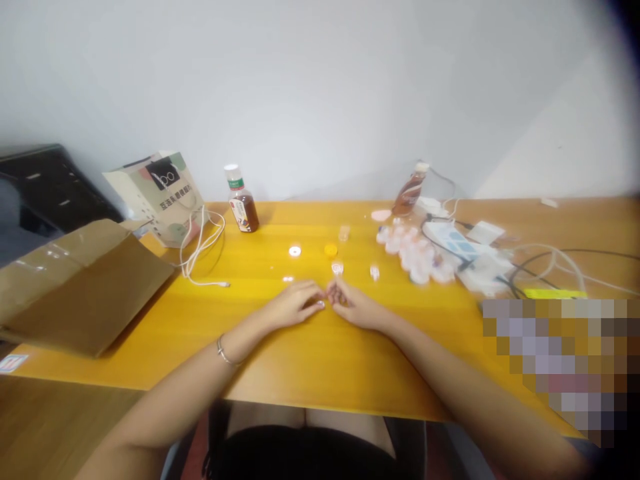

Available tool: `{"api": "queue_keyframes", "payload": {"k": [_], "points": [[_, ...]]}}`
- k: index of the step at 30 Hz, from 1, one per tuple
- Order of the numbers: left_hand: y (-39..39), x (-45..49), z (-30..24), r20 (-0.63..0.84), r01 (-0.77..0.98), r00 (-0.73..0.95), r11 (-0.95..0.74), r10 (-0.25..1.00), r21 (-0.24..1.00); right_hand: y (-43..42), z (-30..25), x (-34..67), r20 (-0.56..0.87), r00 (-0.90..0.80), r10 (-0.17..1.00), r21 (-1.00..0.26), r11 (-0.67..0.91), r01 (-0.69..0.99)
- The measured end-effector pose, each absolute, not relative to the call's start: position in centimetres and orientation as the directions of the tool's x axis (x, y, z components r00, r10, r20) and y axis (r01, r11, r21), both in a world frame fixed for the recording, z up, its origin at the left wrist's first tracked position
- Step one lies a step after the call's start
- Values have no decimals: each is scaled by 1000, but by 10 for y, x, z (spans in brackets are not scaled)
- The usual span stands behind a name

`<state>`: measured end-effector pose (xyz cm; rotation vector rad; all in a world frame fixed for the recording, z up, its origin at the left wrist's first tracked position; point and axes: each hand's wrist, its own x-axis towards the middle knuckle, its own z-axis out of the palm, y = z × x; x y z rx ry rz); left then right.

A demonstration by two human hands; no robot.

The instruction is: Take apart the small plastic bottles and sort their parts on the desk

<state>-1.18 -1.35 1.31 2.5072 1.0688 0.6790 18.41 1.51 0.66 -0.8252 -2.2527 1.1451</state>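
Observation:
Over the middle of the yellow-brown table (300, 360), my two hands almost meet at the fingertips. My left hand (295, 305) has loosely bent fingers, with the thumb apart from them; a small pale gleam shows at the thumb tip. Curled inward, my right hand (353, 307) has its fingers closed, and whatever they may hold is hidden. Just beyond lie a small white round piece with markings (337, 268), a yellow disc (331, 250), a white ring-like disc (295, 251), a small whitish piece (375, 272) and a small pale piece (288, 279).
At left stand a cardboard box (90, 287), a paper bag (167, 197) and a white cable (193, 267). A white-capped bottle (244, 210) stands near the wall. To the right are another bottle (407, 193), a clear lobed tray (415, 253) and tangled cables (525, 263).

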Motion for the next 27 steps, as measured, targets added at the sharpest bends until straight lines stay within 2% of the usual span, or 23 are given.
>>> {"api": "queue_keyframes", "payload": {"k": [9,13,16,19,22,27], "points": [[-11,-22,19,309,611,578,-651,755,450,16,6,184,126,-700,702,-820,471,325],[4,-47,22,383,708,414,-557,826,435,16,6,185,118,-701,703,-819,468,332],[23,-76,17,434,801,187,-392,881,452,16,5,185,124,-701,702,-813,477,334],[41,-100,6,407,858,11,-217,913,465,17,3,185,126,-702,701,-809,482,336],[52,-112,-2,377,868,-25,-168,926,468,18,2,186,124,-700,704,-803,486,346],[48,-112,-1,377,869,-8,-180,926,461,18,3,185,127,-703,700,-795,495,349]]}}
